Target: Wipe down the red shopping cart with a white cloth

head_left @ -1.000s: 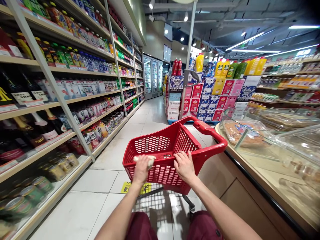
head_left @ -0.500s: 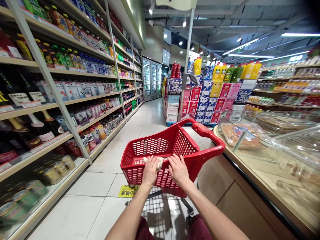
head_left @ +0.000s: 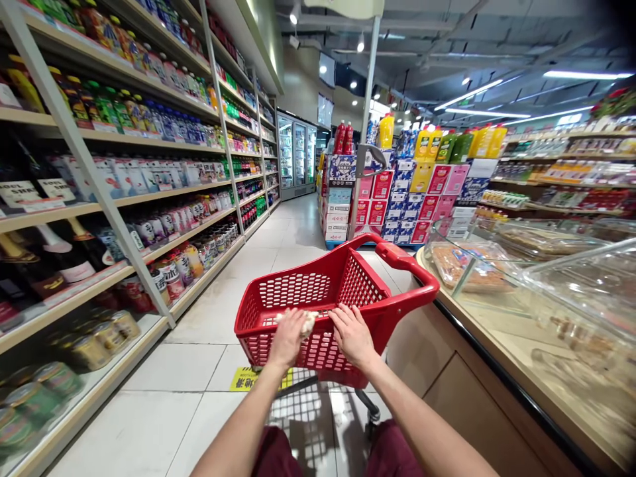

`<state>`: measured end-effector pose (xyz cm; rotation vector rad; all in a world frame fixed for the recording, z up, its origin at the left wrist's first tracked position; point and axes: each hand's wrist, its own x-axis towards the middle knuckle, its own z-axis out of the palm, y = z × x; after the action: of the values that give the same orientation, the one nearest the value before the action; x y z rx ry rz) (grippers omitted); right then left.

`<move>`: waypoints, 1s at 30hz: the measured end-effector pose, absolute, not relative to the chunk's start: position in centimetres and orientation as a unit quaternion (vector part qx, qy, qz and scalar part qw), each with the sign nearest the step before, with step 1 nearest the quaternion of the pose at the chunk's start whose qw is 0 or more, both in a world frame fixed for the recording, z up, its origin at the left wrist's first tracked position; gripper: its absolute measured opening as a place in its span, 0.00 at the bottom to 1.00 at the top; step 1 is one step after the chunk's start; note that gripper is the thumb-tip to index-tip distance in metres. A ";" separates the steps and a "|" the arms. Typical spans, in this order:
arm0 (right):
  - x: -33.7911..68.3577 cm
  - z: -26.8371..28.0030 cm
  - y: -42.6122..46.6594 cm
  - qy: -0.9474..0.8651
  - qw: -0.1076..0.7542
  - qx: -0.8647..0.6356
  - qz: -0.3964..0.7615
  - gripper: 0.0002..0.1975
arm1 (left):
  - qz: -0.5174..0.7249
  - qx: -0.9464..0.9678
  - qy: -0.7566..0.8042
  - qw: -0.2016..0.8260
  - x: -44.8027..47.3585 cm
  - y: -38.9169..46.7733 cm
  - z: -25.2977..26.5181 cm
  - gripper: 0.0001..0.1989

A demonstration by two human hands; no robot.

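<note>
White floor tiles run between one tall wall of beige-edged drink shelves and one beige counter with a glass guard. Beyond, I count two red bottles on a stack of printed cartons. On the counter, a clear plastic tray holds something brown. One red plastic shopping cart with a perforated basket stands mid-aisle, beside the counter; its long axis runs left to right, handle pointing right. I see two bare hands at its near rim: the left hand clutches one crumpled white cloth, while the right hand lays its fingers over the rim, how firmly I can't tell. One yellow floor sticker lies below.
</note>
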<state>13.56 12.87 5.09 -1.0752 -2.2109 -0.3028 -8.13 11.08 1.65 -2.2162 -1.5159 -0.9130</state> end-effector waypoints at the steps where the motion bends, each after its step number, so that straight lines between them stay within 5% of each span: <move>1: 13.7 5.0 12.9 -0.840 0.331 -0.415 -0.113 0.18 | -0.321 -0.764 -0.536 0.158 -9.4 10.7 1.5 0.17; 11: 13.4 4.8 12.6 -0.838 0.335 -0.413 -0.122 0.18 | -0.310 -0.786 -0.511 0.156 -5.1 11.4 1.6 0.21; 17: 13.5 4.5 12.4 -0.826 0.351 -0.426 -0.112 0.18 | -0.315 -0.734 -0.569 0.198 -12.5 9.2 0.8 0.18; 23: 13.1 4.6 12.4 -0.840 0.333 -0.409 -0.126 0.19 | -0.300 -0.772 -0.532 0.174 -6.8 10.9 1.4 0.21; 30: 13.3 4.9 12.0 -0.827 0.350 -0.429 -0.099 0.18 | -0.318 -0.711 -0.592 0.207 -13.7 8.8 0.4 0.18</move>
<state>13.34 12.01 4.94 -1.1115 -2.1410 -0.2564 -13.72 8.76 0.42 -1.9801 -1.6504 -0.8855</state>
